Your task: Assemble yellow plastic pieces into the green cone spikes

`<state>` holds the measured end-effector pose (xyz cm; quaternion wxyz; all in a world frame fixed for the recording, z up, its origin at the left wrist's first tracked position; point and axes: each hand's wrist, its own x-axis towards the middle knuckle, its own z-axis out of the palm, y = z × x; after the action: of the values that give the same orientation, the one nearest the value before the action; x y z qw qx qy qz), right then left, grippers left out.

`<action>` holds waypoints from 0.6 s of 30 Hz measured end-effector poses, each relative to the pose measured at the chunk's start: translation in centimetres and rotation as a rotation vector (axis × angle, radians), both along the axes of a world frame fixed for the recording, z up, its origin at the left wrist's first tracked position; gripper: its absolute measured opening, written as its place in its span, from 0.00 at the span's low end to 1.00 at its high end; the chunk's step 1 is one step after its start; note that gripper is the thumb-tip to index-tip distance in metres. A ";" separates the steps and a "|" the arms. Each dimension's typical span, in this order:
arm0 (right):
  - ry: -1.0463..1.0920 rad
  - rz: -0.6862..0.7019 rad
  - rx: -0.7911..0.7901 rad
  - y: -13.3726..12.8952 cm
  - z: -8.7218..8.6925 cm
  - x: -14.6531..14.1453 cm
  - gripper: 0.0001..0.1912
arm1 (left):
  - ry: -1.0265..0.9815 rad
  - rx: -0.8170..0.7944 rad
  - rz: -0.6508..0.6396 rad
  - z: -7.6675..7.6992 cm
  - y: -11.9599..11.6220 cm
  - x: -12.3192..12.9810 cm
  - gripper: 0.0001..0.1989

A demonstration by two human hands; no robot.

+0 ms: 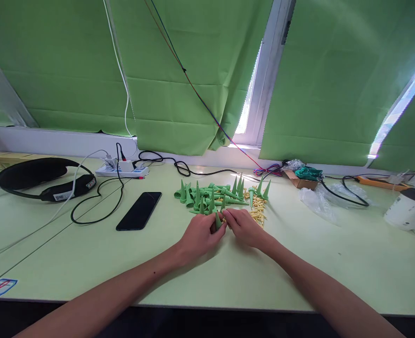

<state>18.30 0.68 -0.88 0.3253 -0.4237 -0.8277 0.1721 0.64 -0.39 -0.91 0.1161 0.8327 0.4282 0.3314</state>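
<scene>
My left hand is closed around a green plastic cone, its pointed tip upward. The fingertips of my right hand pinch a tiny yellow piece right beside that cone; whether the two parts touch is too small to tell. Just beyond my hands lies a heap of green cones, some standing on their bases and others on their sides. To its right, small yellow pegs are scattered in a pile, with a few cones standing at the pile's far edge.
A black phone lies left of the heap. Further left are a black neck-band device, loose cables and a white power strip. At right sit a small cardboard box, clear plastic bags and a white roll-shaped container.
</scene>
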 end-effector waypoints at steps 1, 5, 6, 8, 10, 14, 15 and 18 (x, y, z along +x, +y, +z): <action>-0.004 0.010 0.001 -0.1 0.1 0.0 0.22 | 0.002 0.001 0.000 0.0 0.0 0.0 0.16; -0.019 0.023 -0.017 -0.1 0.3 -0.1 0.24 | 0.012 -0.001 -0.027 0.0 -0.1 -0.1 0.15; -0.023 0.019 -0.020 -0.1 0.3 -0.1 0.24 | 0.013 -0.002 -0.038 0.0 -0.1 -0.1 0.15; -0.028 0.015 -0.021 0.0 0.2 -0.1 0.25 | 0.015 -0.005 -0.054 0.0 -0.1 -0.1 0.15; -0.029 0.012 -0.023 0.1 0.1 -0.1 0.25 | 0.021 -0.012 -0.060 0.0 -0.1 -0.1 0.15; 0.006 0.004 -0.040 0.0 0.2 -0.1 0.25 | -0.002 -0.013 -0.042 0.1 -0.1 0.0 0.15; 0.023 0.005 -0.044 -0.1 0.2 -0.2 0.25 | -0.022 -0.016 -0.033 0.2 0.0 0.0 0.15; 0.065 0.022 -0.049 -0.3 0.4 -0.2 0.24 | -0.092 -0.036 -0.027 0.3 0.0 0.1 0.14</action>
<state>18.07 0.35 -0.47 0.3395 -0.4167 -0.8168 0.2097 0.78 -0.43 -0.63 0.1549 0.8201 0.4168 0.3601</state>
